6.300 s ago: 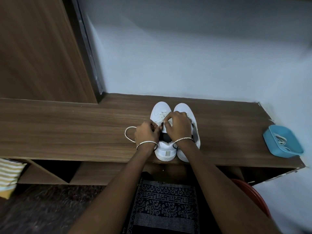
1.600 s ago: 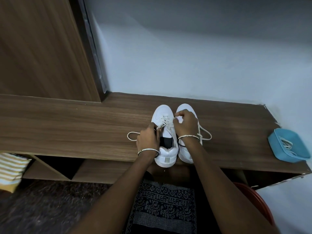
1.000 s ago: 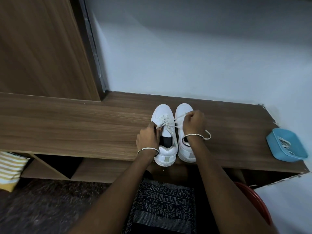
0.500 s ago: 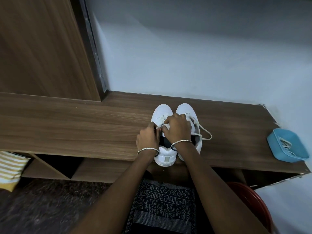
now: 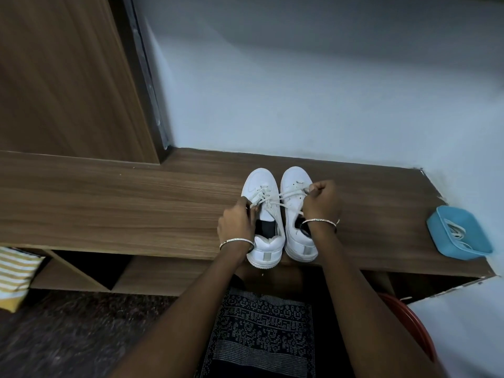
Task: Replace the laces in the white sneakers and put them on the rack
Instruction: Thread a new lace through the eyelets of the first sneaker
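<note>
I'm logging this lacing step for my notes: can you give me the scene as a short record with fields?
Shoes: left sneaker, right sneaker, side by side on shelf
Left hand: pinches lace at left sneaker
Right hand: holds lace taut across right sneaker
Tray: blue, far right on shelf, laces inside

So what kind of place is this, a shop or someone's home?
Probably a home entryway: a low wooden shoe rack with open cubbies stands against a plain wall, a wooden door panel beside it, and white sneakers sit on top.
</note>
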Demonstrator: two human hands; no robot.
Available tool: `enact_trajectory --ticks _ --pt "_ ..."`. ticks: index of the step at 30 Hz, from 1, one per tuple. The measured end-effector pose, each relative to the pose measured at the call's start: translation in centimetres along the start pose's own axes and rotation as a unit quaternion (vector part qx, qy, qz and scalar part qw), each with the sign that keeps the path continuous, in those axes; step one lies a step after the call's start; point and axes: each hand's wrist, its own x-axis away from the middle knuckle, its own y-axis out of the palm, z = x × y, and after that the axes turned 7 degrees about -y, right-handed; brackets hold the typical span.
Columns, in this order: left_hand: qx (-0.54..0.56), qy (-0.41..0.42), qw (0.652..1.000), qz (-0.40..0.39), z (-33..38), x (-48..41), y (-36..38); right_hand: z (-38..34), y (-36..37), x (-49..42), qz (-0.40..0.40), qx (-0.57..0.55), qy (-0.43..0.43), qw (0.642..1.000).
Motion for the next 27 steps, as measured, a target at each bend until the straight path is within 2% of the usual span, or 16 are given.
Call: enact_trajectory --ticks 2,4,7,9,11,18,21,24,27 --pt "0.003 0.002 1.0 0.0 0.0 0.0 0.0 -0.1 0.3 0.6 0.011 0.007 -0.011 1.0" --pt "0.0 0.003 1.0 0.002 0.0 0.0 0.0 -0.6 0.6 1.5 0.006 0.066 -0.089 0.994" --pt "-0.003 0.004 1.0 0.0 -0.1 -0.1 0.0 -1.8 1.5 2.9 -0.108 0.167 -0.23 0.953" --pt "-0.004 0.007 1.0 -0.001 -0.2 -0.1 0.1 -2.3 2.4 3.6 -0.192 0.218 -0.258 0.921" --pt "-0.005 0.005 1.0 -0.001 -0.2 -0.2 0.1 -2.5 3.0 3.9 -0.23 0.257 -0.253 0.904" --pt "-0.01 -0.001 1.0 -0.003 0.1 0.1 -0.2 -2.8 3.1 3.1 -0.207 0.288 -0.226 0.907" --pt "-0.01 0.002 1.0 -0.001 0.0 0.0 -0.1 -2.0 2.1 2.2 -0.169 0.233 -0.178 0.941" --pt "-0.01 0.005 1.0 0.002 -0.1 -0.1 0.1 -0.7 0.5 0.9 -0.08 0.139 -0.102 0.982" --pt "-0.006 0.006 1.0 0.007 -0.3 -0.3 0.3 0.1 -0.7 0.0 -0.005 0.058 -0.024 0.998"
